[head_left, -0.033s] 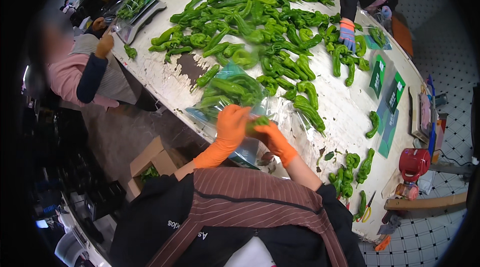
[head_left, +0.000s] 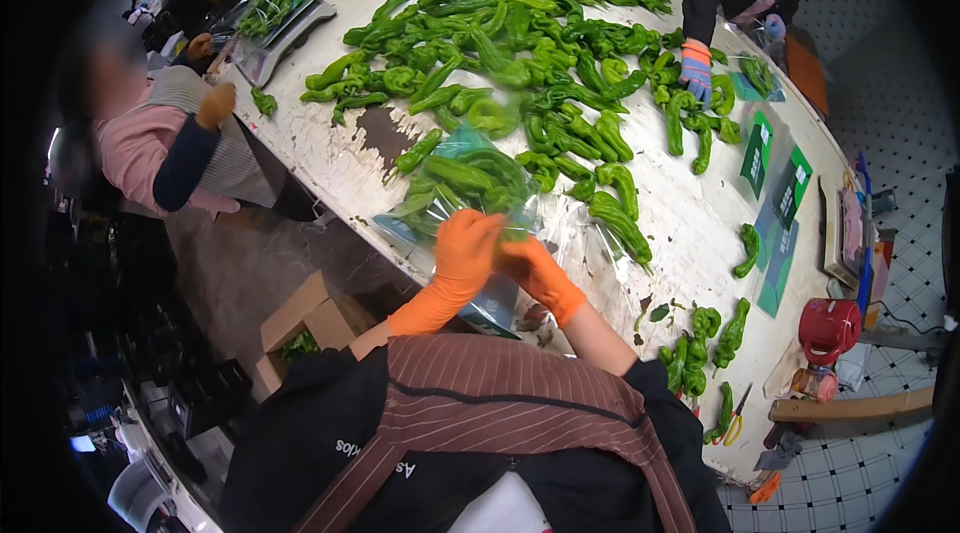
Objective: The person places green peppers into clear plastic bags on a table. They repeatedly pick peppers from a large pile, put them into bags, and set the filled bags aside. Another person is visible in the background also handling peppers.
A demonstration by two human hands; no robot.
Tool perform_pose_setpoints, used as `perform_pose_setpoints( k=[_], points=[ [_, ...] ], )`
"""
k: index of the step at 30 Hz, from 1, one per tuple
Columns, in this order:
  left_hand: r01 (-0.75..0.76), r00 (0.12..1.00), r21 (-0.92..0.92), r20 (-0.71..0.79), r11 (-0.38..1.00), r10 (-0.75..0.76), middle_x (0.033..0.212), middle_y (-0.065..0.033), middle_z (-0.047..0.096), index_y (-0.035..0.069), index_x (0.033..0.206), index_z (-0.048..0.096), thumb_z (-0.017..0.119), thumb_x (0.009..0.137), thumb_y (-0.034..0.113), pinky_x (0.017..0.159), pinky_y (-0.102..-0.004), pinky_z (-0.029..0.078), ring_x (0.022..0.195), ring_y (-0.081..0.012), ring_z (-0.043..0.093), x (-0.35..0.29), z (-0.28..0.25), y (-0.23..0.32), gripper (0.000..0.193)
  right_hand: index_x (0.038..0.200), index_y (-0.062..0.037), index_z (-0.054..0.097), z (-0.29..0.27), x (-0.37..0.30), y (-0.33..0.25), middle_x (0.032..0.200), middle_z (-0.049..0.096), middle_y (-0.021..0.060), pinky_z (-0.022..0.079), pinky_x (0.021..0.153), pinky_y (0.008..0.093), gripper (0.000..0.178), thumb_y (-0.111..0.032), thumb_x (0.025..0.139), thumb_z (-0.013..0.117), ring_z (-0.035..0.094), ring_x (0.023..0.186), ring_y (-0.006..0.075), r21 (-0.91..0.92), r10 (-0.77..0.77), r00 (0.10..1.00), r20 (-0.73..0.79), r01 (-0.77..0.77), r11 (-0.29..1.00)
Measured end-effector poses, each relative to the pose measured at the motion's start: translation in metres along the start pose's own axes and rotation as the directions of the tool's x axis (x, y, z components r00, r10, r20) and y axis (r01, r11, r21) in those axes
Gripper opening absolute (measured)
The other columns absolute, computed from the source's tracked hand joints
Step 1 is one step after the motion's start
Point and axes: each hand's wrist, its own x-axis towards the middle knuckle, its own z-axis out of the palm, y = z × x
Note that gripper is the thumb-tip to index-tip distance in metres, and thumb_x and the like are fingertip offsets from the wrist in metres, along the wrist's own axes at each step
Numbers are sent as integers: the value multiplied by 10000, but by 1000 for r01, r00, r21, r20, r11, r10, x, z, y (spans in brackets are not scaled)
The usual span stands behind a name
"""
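Near the table's front edge lies a clear plastic bag [head_left: 408, 223] holding several long green peppers [head_left: 465, 175]. My left hand [head_left: 464, 251], in an orange glove, is closed on the near end of this bag, at its mouth. Beside it, my right hand [head_left: 542, 275], also orange-gloved, has its fingertips together at the bag's opening. A blurred bit of green pepper [head_left: 515, 232] shows at those fingertips; the rest of it is hidden. Just beyond the bag, a large heap of loose green peppers [head_left: 560, 68] spreads over the white table [head_left: 690, 233].
Across the table a person's gloved hand [head_left: 695, 73] touches peppers; another person [head_left: 150, 148] stands at left by a scale [head_left: 285, 38]. At right lie flat printed bags [head_left: 775, 243], scissors [head_left: 736, 423] and a red appliance [head_left: 828, 326]. A cardboard box [head_left: 305, 318] stands below.
My right hand has shifted slightly left, toward the bag's mouth. The pepper at its fingertips now shows less. My left hand stays on the bag.
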Motion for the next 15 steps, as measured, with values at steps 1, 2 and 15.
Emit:
perform_pose_setpoints(
  k=[1,2,15],
  points=[
    [-6,1000,5,-12,1000,6,865,-92,589,64,1026,686,622,812,17,691,-375,437,792,-288,569,-1,-2,-1,229,1335,-72,475,4,11,1,1247,563,73,458,982,368,478,-171,890,620,560,1127,211,34,20,1000,21,-20,999],
    [-1,1000,-14,-17,1000,1,873,-81,588,75,1040,685,619,820,36,714,-377,425,811,-282,564,-2,-3,-8,233,1347,-84,469,4,23,3,1245,564,71,456,979,365,487,-177,893,619,561,1125,212,68,37,998,42,-40,997],
    [-51,998,-6,40,999,51,903,-30,638,105,966,704,693,794,87,727,-363,430,836,-257,586,-6,-12,-6,174,1096,-3,607,3,42,3,956,615,44,481,718,258,317,-228,884,681,591,868,134,-212,-110,951,-290,48,976]
  ],
)
